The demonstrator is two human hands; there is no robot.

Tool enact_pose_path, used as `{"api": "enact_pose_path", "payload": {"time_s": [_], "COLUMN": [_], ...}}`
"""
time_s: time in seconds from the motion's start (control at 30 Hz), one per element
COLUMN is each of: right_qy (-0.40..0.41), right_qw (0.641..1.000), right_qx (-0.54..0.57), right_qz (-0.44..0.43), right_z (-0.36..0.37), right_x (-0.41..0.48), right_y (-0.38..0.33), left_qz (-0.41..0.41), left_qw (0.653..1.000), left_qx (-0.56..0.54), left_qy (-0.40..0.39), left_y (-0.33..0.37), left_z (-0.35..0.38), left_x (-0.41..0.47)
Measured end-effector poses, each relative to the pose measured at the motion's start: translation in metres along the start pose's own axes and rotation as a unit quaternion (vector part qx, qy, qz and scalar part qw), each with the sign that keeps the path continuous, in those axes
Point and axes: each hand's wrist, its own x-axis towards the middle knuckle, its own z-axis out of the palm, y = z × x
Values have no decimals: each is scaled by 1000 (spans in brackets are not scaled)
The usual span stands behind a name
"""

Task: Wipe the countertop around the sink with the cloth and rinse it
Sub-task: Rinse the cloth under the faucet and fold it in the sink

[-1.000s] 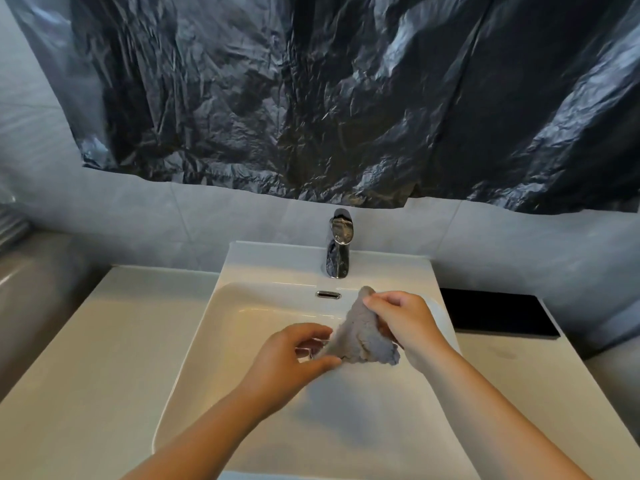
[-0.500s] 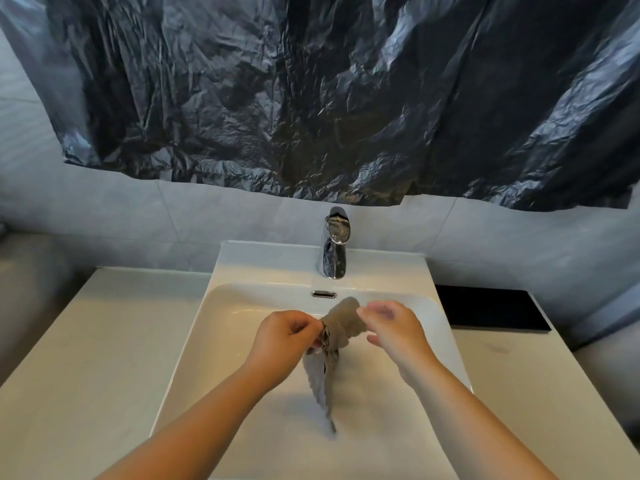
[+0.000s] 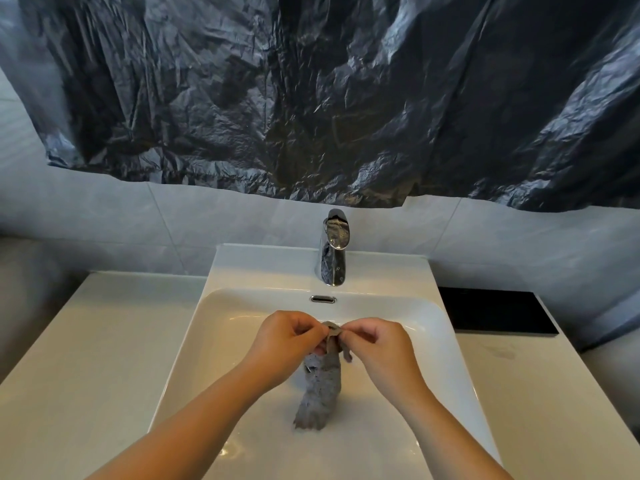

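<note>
I have the cloth (image 3: pixel 322 379) pinched at its top edge between both hands, my left hand (image 3: pixel 287 344) and my right hand (image 3: pixel 377 348) almost meeting, thumbs and fingertips closed on the same bunched corner. The rest of it hangs straight down below my hands in a narrow grey strip, its ragged lower end close to or touching the bottom of the sink (image 3: pixel 214 323); I can't tell which. Just beyond my hands stands the tap (image 3: pixel 331 251), and I see no water coming from it, so by my reckoning the rinse is not running yet. The countertop (image 3: pixel 114 344) spreads out to the left of my left arm and to the right of my right arm, with a faint smudge out past my right wrist and a flat black slab (image 3: pixel 495 311) further off on that side.

What worries me is the grip: I'm holding a limp, probably wet cloth by a small pinch, and if either hand lets go to reach for the tap the weight may drag it out of the other fingers and drop it in a heap in the basin. Swinging the dangling end out over the counter could also drip across the surface. And that smudge on the right may get missed if I rinse now
</note>
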Motion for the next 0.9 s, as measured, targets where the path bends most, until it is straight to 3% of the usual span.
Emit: {"api": "enact_pose_path", "payload": {"time_s": [0.07, 0.13, 0.23, 0.3, 0.47, 0.6, 0.7, 0.8, 0.9], "right_qy": [42, 75, 97, 114, 115, 107, 82, 50, 49], "right_qw": [987, 953, 897, 881, 924, 931, 932, 950, 972], "right_qx": [-129, -232, -315, -318, -280, -334, -354, -307, -230], "right_qz": [-82, -180, -295, -331, -232, -97, -4, 16, -19], "right_z": [-4, -9, -14, -18, -38, -60, -74, -71, -54], "right_x": [5, 7, 11, 12, 14, 15, 13, 19, 28], "right_y": [4, 6, 10, 15, 39, 79, 96, 86, 49], "left_qz": [1, -3, -19, -49, -68, -86, -90, -61, -15], "left_qw": [1000, 1000, 1000, 999, 994, 984, 983, 989, 987], "left_qx": [23, 25, 14, -12, -52, -57, -47, 62, 126], "left_qy": [-5, -11, -11, -4, 66, 144, 150, 121, 97], "left_y": [0, 1, 2, 1, -3, -12, -16, -9, 8], "left_z": [-3, -6, -8, -11, -29, -56, -68, -61, -47], "left_x": [3, 5, 11, 15, 21, 34, 38, 34, 26]}}
